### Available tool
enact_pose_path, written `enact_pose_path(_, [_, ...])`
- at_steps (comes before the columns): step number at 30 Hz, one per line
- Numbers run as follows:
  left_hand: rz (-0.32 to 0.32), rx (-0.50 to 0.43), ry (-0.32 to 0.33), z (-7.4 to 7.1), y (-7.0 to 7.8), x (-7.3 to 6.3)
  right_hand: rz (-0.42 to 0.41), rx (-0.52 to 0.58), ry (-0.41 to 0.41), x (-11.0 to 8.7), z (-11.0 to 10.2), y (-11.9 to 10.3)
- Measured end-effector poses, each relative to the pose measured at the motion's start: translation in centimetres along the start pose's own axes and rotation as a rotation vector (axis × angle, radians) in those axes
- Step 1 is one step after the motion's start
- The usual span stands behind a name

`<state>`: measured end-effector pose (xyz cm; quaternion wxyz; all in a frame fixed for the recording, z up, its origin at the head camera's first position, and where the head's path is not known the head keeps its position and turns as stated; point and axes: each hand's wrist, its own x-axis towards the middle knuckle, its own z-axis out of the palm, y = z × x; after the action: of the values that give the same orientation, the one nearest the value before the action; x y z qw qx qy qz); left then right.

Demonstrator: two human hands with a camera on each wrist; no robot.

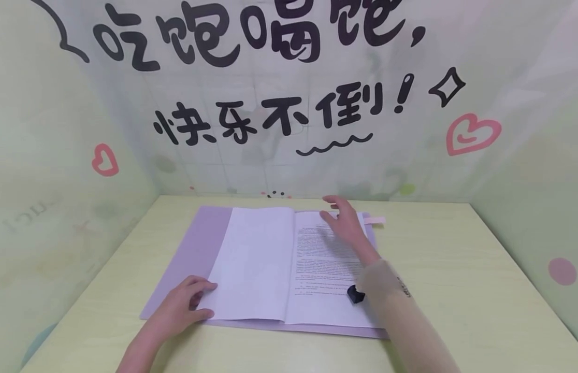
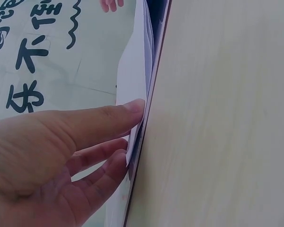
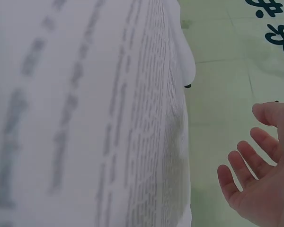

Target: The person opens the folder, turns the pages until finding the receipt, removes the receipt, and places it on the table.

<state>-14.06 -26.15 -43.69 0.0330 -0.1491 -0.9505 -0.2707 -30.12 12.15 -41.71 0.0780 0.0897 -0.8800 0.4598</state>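
Note:
An open purple folder (image 1: 196, 254) lies on the table, with white paper sheets spread open in it. The left page (image 1: 251, 259) is blank, while the right page (image 1: 317, 305) carries printed text. My left hand (image 1: 179, 305) rests at the lower left corner of the blank page, thumb and fingertips touching the paper near its edge. In the left wrist view the thumb (image 2: 132, 106) lies against the bottom edges of the sheets. Above the top of the printed page hovers my right hand (image 1: 342, 220), its fingers loosely bent and apart, holding nothing.
A pale pink tab (image 1: 375, 220) sticks out past the folder's upper right edge. By the right sleeve is a small black object (image 1: 356, 294). Printed sheeting (image 1: 289, 171) walls the pale wood-look table (image 1: 457, 269) at the back and both sides.

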Motion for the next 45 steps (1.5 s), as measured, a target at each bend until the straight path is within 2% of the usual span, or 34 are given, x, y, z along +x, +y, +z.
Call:
enact_pose_path(5, [-0.023, -0.010, -0.018, 0.0, 0.0, 0.1, 0.062, 0.028, 0.032, -0.8, -1.4, 1.4])
enact_pose_path(12, [-0.035, -0.013, -0.026, -0.1, 0.0, 0.0, 0.211, 0.039, 0.065, -1.2, -3.2, 2.8])
enact_pose_path(17, [-0.041, -0.014, -0.032, -0.1, 0.1, 0.0, 0.272, 0.024, 0.038, -1.4, -4.2, 3.6])
enact_pose_path(26, [-0.029, 0.000, -0.023, -0.1, 0.1, 0.1, 0.289, -0.097, -0.065, -2.3, -5.1, 5.2])
enact_pose_path(39, [-0.026, 0.012, -0.026, 0.0, 0.2, 0.2, 0.281, -0.170, -0.268, -2.3, -6.1, 6.5])
enact_pose_path(45, [-0.031, 0.009, -0.036, -0.1, 0.2, 0.1, 0.277, -0.177, -0.307, -2.4, -6.4, 6.7])
